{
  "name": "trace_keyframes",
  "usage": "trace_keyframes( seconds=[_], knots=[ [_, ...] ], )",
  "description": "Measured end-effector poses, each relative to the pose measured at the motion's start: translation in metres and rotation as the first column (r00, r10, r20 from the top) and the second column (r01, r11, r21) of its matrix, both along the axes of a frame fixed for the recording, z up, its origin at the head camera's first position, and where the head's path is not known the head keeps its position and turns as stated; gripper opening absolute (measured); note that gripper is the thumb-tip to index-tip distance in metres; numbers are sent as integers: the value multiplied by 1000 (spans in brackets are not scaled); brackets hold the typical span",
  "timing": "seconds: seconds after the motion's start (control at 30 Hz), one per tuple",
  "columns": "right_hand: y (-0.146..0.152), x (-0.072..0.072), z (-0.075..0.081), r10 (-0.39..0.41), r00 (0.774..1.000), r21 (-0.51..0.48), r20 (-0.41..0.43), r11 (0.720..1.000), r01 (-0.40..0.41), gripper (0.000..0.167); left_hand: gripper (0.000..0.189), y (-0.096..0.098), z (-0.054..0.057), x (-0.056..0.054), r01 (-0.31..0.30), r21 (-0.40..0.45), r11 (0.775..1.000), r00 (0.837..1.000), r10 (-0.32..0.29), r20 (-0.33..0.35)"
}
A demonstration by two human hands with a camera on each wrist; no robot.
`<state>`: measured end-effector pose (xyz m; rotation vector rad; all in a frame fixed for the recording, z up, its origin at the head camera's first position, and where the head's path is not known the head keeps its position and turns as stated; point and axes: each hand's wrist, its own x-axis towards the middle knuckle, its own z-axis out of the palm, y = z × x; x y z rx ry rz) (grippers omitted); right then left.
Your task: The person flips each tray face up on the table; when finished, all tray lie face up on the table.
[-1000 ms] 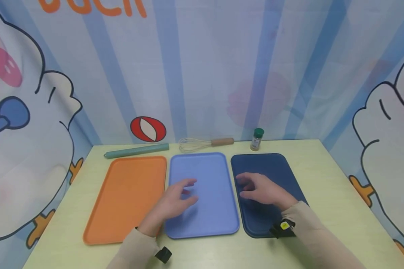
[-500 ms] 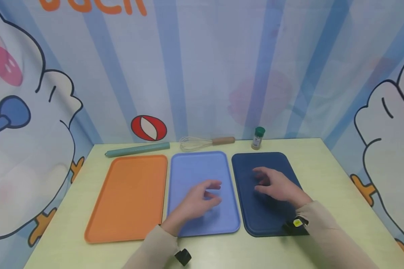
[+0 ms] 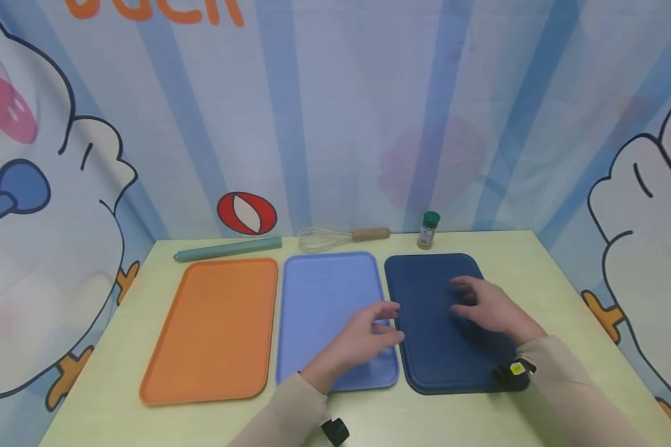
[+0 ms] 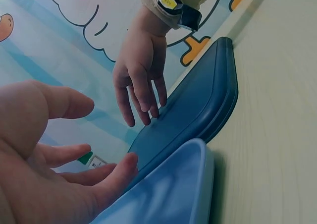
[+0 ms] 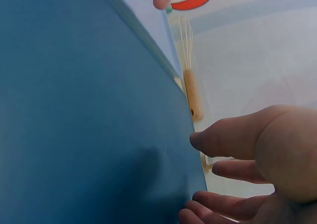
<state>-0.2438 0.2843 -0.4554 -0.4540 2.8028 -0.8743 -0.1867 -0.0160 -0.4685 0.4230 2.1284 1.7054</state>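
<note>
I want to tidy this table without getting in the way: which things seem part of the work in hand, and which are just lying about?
Probably in the work, judging by the hands:
light blue tray, under the left hand
navy tray, under the right hand

Apparently just lying about:
orange tray
green rod
whisk
green-capped jar

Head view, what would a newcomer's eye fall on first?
Probably the bright orange tray at the left, beside the periwinkle tray in the middle, with the navy tray at the right. Then the left hand mostly above the periwinkle tray and the right hand above the navy one. Large cartoon figures on the backdrop flank the trays.
</note>
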Motion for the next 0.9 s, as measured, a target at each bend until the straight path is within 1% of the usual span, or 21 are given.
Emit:
trace_keyframes(
  seconds=[0.17, 0.37, 0.47, 0.53, 0.63, 0.7, 0.77, 0.9],
  knots=[
    [11, 0, -2, -25, 999, 44, -24, 999, 26, 58, 59, 12, 2, 4, -6, -26, 1000, 999, 7, 33],
    [22, -2, -8, -39, 993, 92, -115, 995, 49, 57, 62, 23, 8, 5, -30, -88, 996, 998, 35, 52],
    [26, -3, -9, -46, 989, 100, -140, 993, 61, 57, 64, 29, 12, 5, -40, -124, 991, 998, 46, 44],
    [29, -2, -9, -55, 989, 104, -134, 992, 69, 58, 65, 34, 15, 5, -39, -161, 986, 999, 44, 28],
    [31, -2, -9, -72, 990, 117, -121, 989, 86, 60, 68, 41, 18, 6, -43, -232, 972, 999, 44, -3],
    [33, -1, -10, -89, 990, 126, -111, 987, 103, 60, 69, 45, 19, 8, -45, -264, 963, 999, 43, -12],
    [34, 0, -11, -106, 989, 133, -103, 984, 119, 61, 70, 48, 19, 9, -46, -280, 959, 999, 45, -10],
    [37, 1, -12, -136, 988, 140, -71, 980, 145, 61, 71, 53, 18, 10, -48, -284, 958, 999, 49, -4]
  ],
)
